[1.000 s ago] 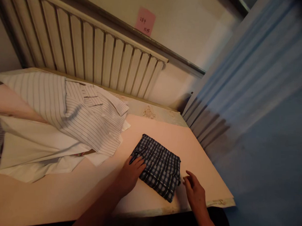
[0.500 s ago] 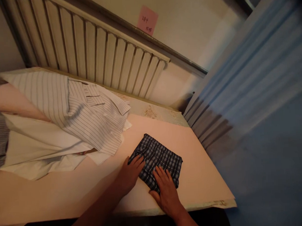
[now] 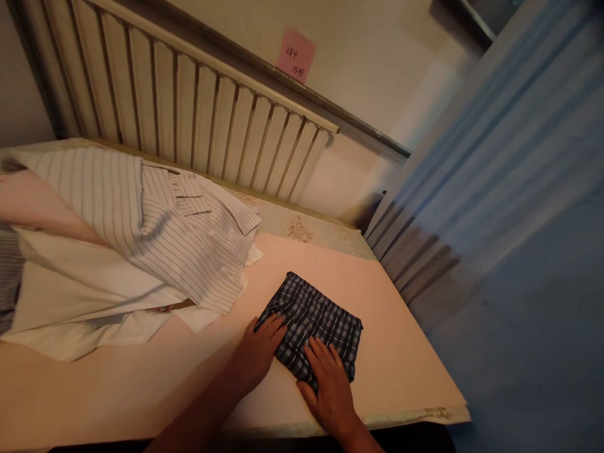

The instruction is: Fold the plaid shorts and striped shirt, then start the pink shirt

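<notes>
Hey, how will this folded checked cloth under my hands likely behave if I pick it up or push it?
The checked cloth is probably floppy, as its surface shows creases. Lifted by one corner, it would likely unfold: no clip or band shows. Pushed, it seems apt to slide or bunch, not roll, since it lies flat on the pink surface.
</notes>
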`<state>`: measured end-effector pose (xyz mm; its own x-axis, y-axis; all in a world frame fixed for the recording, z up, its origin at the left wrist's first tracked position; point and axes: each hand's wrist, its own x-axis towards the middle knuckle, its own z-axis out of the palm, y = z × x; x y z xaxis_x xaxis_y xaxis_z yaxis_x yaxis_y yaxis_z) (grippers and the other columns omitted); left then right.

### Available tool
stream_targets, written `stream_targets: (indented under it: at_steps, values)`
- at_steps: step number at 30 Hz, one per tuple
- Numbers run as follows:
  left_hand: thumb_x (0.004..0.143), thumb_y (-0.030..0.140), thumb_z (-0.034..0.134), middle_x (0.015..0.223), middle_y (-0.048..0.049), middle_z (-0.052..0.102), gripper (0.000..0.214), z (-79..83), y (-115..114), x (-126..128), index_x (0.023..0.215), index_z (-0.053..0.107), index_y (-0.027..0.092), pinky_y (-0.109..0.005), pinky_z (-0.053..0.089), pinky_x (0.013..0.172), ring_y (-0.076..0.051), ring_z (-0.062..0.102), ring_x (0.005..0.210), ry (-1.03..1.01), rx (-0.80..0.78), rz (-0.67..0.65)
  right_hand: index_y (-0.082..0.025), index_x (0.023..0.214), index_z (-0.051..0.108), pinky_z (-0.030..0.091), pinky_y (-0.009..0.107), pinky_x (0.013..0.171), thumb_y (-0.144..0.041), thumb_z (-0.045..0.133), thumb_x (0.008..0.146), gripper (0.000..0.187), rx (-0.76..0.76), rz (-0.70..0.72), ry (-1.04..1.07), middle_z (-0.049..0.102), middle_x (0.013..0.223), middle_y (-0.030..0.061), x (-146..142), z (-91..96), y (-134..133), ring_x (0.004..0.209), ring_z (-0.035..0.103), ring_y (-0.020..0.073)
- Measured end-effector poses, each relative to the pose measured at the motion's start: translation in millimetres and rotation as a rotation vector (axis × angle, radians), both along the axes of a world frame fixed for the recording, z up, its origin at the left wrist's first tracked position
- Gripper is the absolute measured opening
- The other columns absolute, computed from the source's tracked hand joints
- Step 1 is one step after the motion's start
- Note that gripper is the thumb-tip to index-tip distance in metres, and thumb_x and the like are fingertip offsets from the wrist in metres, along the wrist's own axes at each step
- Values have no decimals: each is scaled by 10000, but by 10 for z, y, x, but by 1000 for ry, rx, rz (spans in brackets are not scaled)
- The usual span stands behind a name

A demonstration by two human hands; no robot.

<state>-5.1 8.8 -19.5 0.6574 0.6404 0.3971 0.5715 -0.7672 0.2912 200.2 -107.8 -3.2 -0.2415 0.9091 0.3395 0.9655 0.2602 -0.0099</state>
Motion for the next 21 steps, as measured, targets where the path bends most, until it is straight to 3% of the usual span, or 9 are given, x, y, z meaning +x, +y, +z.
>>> stream_targets:
  at_steps: [8,16,21]
  values:
    - [658,-25,434,1519,-142,326,665,26,36,-14,1289,517,169,-438,360,1076,-262,306,1394,-156,-106,136,-199,1443,358,261,549,1135,-284,546,869,611,-9,3,3,405,1480,101,34,-60,-10,1384,335,271]
    - [657,39,471,1232,-119,549,666,38,164,-102,1312,440,159,-393,422,990,-237,495,1160,-172,-266,145,-190,1435,368,268,547,1133,-285,529,880,586,-20,1,2,411,1476,104,44,-80,-14,1384,336,262]
    - [719,3,419,1164,-126,552,650,132,114,-118,1358,399,120,-373,428,961,-231,494,1108,-119,-225,190,-191,1429,379,282,550,1127,-275,535,875,582,12,8,6,429,1464,105,46,-95,-18,1370,361,267]
